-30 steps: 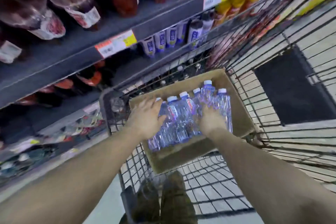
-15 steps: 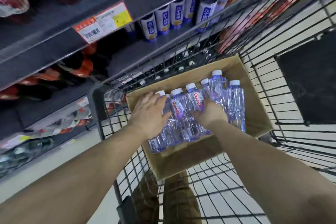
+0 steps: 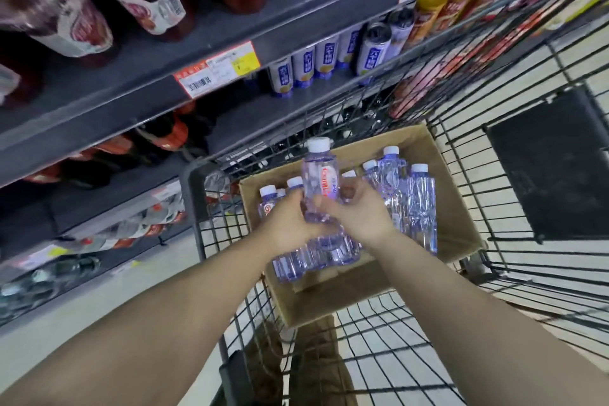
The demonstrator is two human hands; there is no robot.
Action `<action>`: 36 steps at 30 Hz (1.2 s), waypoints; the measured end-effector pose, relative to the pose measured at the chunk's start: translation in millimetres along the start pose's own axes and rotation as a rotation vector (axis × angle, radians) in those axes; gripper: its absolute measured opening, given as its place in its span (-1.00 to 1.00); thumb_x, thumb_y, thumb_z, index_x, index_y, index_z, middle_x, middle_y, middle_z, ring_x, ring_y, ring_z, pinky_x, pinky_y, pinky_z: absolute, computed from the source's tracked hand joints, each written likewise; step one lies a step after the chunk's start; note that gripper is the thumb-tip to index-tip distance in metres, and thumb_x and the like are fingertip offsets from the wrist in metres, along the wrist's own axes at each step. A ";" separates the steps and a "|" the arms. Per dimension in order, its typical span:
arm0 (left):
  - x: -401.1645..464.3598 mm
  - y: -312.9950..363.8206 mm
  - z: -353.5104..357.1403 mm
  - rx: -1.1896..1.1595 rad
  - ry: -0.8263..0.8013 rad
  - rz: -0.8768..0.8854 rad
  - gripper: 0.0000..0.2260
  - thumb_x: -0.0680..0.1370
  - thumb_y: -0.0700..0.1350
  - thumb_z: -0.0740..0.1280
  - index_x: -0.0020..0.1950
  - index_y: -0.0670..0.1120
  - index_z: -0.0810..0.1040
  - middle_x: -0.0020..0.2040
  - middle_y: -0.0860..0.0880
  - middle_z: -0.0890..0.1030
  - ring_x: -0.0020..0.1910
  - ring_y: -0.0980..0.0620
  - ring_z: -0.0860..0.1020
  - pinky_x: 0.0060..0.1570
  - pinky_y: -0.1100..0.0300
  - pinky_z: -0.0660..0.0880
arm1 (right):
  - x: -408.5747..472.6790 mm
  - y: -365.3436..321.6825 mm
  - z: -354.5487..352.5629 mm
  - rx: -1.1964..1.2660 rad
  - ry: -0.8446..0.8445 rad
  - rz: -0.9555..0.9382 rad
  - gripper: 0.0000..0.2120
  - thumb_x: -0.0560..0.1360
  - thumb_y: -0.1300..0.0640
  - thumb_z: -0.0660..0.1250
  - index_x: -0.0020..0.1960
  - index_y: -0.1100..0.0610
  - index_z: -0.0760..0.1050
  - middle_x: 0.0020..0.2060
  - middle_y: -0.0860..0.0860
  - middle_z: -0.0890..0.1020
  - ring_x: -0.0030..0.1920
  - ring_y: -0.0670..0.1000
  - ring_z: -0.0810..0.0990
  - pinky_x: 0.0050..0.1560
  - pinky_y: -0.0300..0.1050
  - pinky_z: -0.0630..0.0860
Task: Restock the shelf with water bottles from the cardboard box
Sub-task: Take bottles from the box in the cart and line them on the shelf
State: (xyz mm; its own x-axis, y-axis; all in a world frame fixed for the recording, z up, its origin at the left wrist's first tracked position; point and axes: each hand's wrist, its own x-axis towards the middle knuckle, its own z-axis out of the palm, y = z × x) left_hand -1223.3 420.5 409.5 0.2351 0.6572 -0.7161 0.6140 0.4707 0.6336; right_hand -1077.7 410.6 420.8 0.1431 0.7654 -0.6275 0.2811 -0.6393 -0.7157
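Your left hand [image 3: 290, 224]: You had it curled around the low part of one water bottle [image 3: 321, 181], fingers wrapped on its left side.
Your right hand [image 3: 357, 211]: You held the same bottle from its right side, with your thumb and fingers pinching it.
The bottle: It stood almost straight up, white cap on top, lifted above the others. Its cap reached up past the far edge of the box.
The cardboard box [image 3: 458, 217]: It was open on top and sat in the wire cart [image 3: 514, 148]. Its right half showed bare cardboard floor, so there was room there. Its near edge hung close to your arms.
Other water bottles [image 3: 420, 208]: They stood packed together in the left and middle of the box, touching each other.
The cart: Its tall wire wall stood between the box and the shelf [image 3: 230, 39].
The shelf: White and blue cans [image 3: 304, 67] stood in a row, with open shelf floor just to their left. A price tag [image 3: 217, 71] was stuck on the shelf's front edge.
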 end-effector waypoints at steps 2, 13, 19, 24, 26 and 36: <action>-6.4 -7.8 -8.0 -0.044 -0.009 -0.027 -0.64 0.40 -0.14 0.56 -0.01 0.04 0.40 -0.13 0.10 0.59 -0.13 0.22 0.62 -0.03 0.30 0.55 | 1.8 9.3 -0.8 0.121 -0.018 0.031 -0.63 0.46 -0.12 0.42 0.14 0.08 0.51 0.00 0.00 0.64 0.04 0.05 0.62 0.14 0.00 0.54; -21.2 -41.1 -23.8 -0.111 -0.032 -0.093 -0.51 0.44 -0.14 0.52 0.24 0.00 0.33 0.08 0.07 0.58 0.03 0.15 0.57 0.14 0.16 0.49 | 9.9 79.4 16.6 -0.377 -0.105 0.243 -0.23 0.48 -0.18 0.37 0.52 0.15 0.16 0.40 0.13 0.43 0.34 0.15 0.46 0.28 -0.07 0.39; -28.7 -45.1 -27.1 -0.136 -0.013 -0.066 -0.51 0.44 -0.17 0.52 0.26 0.01 0.36 0.05 0.09 0.60 0.00 0.12 0.60 0.10 0.10 0.53 | 6.8 66.6 3.7 -0.364 -0.124 0.182 -0.35 0.56 -0.08 0.31 0.52 0.19 0.21 0.34 0.14 0.50 0.15 0.11 0.58 0.05 -0.17 0.42; -63.1 -23.6 -40.9 -0.155 -0.048 -0.054 -0.36 0.35 0.00 0.56 0.34 0.02 0.34 0.17 0.00 0.60 0.07 -0.04 0.63 0.01 -0.01 0.60 | -42.6 36.3 -16.6 -0.027 -0.120 0.161 -0.22 0.48 -0.10 0.40 0.54 0.19 0.15 0.45 0.15 0.36 0.38 0.15 0.42 0.40 0.02 0.34; -78.8 -13.8 -51.3 -0.168 -0.058 -0.020 -0.19 0.20 0.12 0.57 0.38 0.02 0.33 0.22 -0.01 0.60 0.11 -0.07 0.64 0.08 -0.08 0.60 | -67.9 16.8 -19.6 0.048 -0.118 0.128 -0.26 0.47 -0.08 0.42 0.51 0.16 0.21 0.38 0.10 0.44 0.30 0.10 0.49 0.34 0.07 0.43; -218.5 71.8 -129.9 -0.288 -0.063 0.330 -0.50 0.41 -0.14 0.51 0.28 0.04 0.41 0.08 0.00 0.64 -0.04 0.02 0.63 0.09 -0.09 0.58 | -204.2 -112.5 -11.7 0.323 -0.117 -0.215 -0.45 0.42 -0.01 0.49 0.34 -0.05 0.35 0.19 0.02 0.56 0.12 0.03 0.60 -0.16 0.06 0.60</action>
State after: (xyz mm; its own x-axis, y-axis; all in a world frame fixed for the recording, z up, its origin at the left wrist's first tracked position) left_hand -1328.4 387.1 649.5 0.4348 0.7668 -0.4723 0.2653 0.3921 0.8808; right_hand -1127.4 327.0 633.1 -0.0007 0.8825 -0.4703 -0.0223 -0.4702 -0.8823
